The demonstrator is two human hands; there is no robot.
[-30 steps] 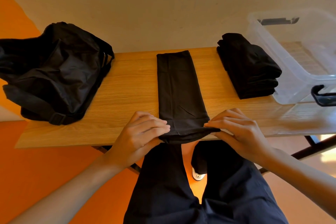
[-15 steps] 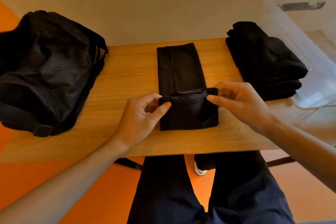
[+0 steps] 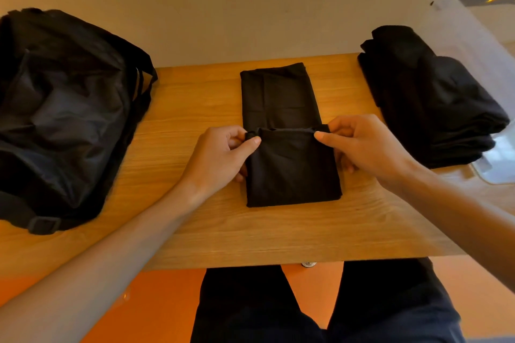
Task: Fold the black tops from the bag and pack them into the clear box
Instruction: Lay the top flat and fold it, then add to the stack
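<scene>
The black top (image 3: 289, 164) lies mid-worktop (image 3: 195, 108), its near end doubled back over the long strip. The left grip (image 3: 220, 156) pinches the flap's left corner and the right grip (image 3: 365, 145) its right corner. A stack of folded tops (image 3: 429, 97) sits to the right, just beside the clear box (image 3: 473, 36). The black bag (image 3: 64, 120) rests at the left.

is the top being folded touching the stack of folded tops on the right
Apart. The head view shows a strip of bare table between the top being folded and the stack of folded tops.
</scene>
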